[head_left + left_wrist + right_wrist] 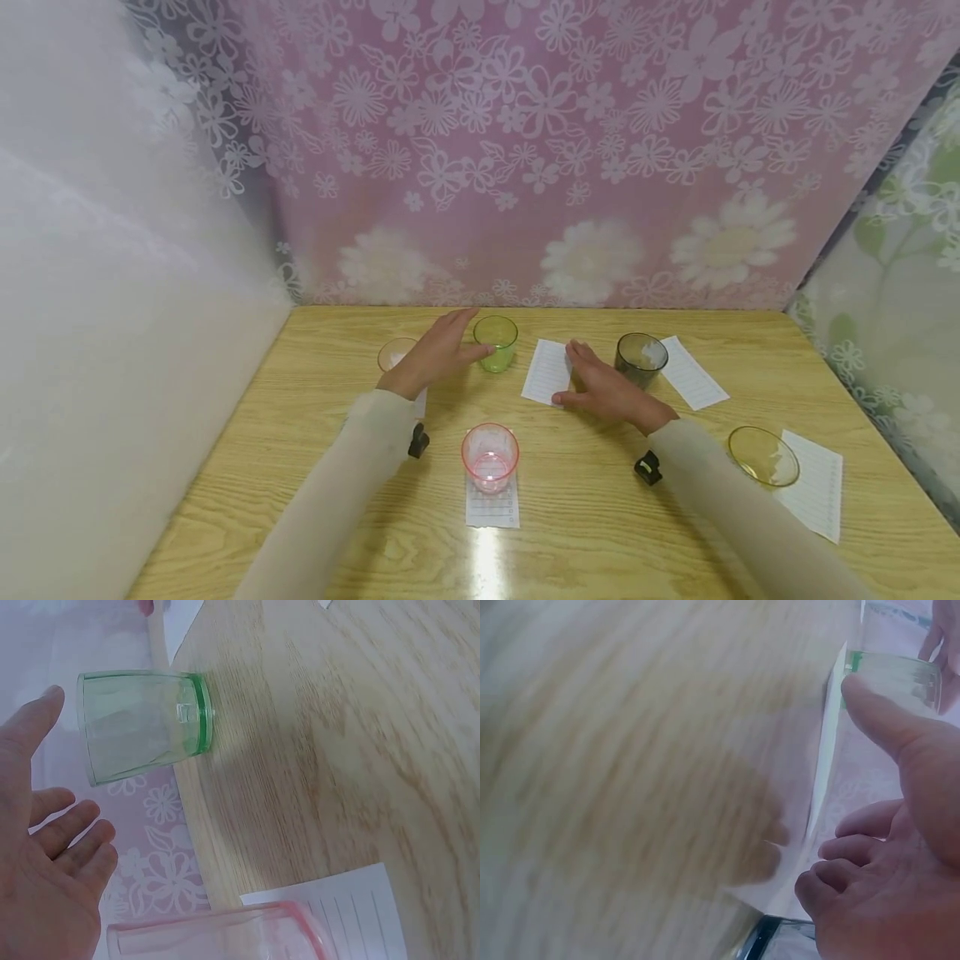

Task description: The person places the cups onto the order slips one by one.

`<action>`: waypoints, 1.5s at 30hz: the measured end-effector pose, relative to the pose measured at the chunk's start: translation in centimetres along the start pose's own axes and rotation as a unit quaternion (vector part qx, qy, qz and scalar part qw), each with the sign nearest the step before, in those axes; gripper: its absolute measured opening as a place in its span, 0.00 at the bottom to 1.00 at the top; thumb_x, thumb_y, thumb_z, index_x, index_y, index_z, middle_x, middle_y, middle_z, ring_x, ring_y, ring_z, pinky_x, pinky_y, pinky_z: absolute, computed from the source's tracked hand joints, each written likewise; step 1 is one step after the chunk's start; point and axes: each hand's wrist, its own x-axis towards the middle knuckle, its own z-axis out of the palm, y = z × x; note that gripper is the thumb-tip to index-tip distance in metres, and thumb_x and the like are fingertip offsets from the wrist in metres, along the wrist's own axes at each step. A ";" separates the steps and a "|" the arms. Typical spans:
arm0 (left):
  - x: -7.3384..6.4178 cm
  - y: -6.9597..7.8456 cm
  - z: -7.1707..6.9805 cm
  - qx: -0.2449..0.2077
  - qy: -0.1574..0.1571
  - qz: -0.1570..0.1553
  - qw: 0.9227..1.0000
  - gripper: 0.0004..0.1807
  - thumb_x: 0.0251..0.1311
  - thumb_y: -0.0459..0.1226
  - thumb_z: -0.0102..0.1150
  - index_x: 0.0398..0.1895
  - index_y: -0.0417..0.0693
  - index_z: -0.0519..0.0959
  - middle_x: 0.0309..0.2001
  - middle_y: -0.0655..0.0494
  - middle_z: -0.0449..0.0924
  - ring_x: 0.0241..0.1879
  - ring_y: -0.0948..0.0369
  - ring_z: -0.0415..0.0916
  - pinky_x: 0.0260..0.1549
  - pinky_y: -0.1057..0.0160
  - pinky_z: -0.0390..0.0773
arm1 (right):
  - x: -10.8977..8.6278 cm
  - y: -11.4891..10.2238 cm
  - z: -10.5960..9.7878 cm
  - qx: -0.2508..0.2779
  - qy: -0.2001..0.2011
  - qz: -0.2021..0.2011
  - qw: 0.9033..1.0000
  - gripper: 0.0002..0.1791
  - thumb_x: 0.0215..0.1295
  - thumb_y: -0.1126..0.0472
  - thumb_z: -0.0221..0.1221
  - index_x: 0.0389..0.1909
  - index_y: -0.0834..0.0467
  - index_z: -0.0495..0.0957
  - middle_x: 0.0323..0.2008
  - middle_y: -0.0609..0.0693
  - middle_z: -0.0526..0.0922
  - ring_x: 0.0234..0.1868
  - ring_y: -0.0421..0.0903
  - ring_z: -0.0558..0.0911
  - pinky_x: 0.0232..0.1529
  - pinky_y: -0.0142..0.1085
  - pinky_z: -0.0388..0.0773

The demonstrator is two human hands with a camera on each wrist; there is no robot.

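A green see-through cup (496,346) stands upright at the back of the table. My left hand (442,354) is beside it, thumb apart from the fingers; in the left wrist view a gap shows between the hand and the green cup (142,724). Over the right edge of a white lined paper slip (546,371) hovers my right hand (603,387), fingers extended, holding nothing. A dark grey cup (641,358) stands just right of that hand. Nearer to me, a pink cup (490,458) stands on another lined slip (492,510).
A pale orange-tinted cup (393,350) is partly hidden behind my left hand. At right, a yellow-rimmed cup (761,457) stands by a paper slip (817,483). Another slip (693,375) lies beside the dark cup. A flowered curtain (525,167) hangs behind the wooden table (600,533).
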 end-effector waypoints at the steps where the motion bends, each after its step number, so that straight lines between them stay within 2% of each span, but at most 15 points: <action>1: 0.0 0.0 0.0 0.002 0.001 0.001 1.000 0.50 0.78 0.61 0.60 0.91 0.54 0.50 0.89 0.47 0.49 0.88 0.44 0.47 0.83 0.36 0.58 | 0.0 0.1 0.1 0.000 -0.001 0.003 1.000 0.56 0.79 0.46 0.66 0.85 0.75 0.43 0.87 0.73 0.39 0.88 0.72 0.40 0.84 0.69 0.46; 9: 0.1 -0.7 0.2 0.018 0.009 -0.003 1.000 0.51 0.76 0.60 0.63 0.91 0.56 0.50 0.89 0.48 0.50 0.88 0.44 0.47 0.83 0.35 0.59 | 0.2 0.4 0.4 -0.002 -0.008 0.001 1.000 0.57 0.79 0.46 0.66 0.84 0.76 0.42 0.87 0.74 0.38 0.88 0.72 0.40 0.85 0.68 0.46; 15: 0.4 0.2 0.2 0.027 0.003 0.013 1.000 0.52 0.75 0.61 0.64 0.91 0.52 0.51 0.89 0.46 0.51 0.88 0.45 0.49 0.83 0.38 0.59 | 0.2 0.8 0.3 -0.003 -0.018 0.006 1.000 0.57 0.80 0.45 0.64 0.85 0.75 0.41 0.87 0.72 0.36 0.88 0.71 0.39 0.85 0.67 0.45; 21: 0.7 1.1 0.5 0.041 -0.004 -0.001 0.999 0.53 0.73 0.58 0.68 0.90 0.49 0.52 0.88 0.46 0.54 0.87 0.45 0.51 0.83 0.40 0.60 | 0.5 0.7 0.2 0.000 -0.033 0.007 0.999 0.56 0.81 0.44 0.63 0.85 0.74 0.42 0.87 0.72 0.36 0.88 0.71 0.39 0.85 0.68 0.45; 31: 1.2 1.3 1.3 0.065 -0.016 -0.017 0.998 0.53 0.73 0.59 0.67 0.91 0.51 0.51 0.87 0.46 0.57 0.87 0.46 0.53 0.83 0.41 0.62 | 0.5 0.6 0.0 0.000 -0.040 0.016 0.999 0.55 0.81 0.44 0.63 0.86 0.73 0.43 0.87 0.72 0.37 0.88 0.71 0.39 0.85 0.68 0.45; 45: 1.7 1.2 1.8 0.064 0.008 -0.002 0.998 0.47 0.73 0.57 0.69 0.85 0.44 0.63 0.83 0.46 0.66 0.84 0.46 0.61 0.81 0.42 0.66 | 0.7 0.6 -0.2 -0.004 -0.052 0.026 0.998 0.55 0.80 0.44 0.63 0.86 0.74 0.44 0.87 0.72 0.37 0.88 0.71 0.38 0.85 0.69 0.47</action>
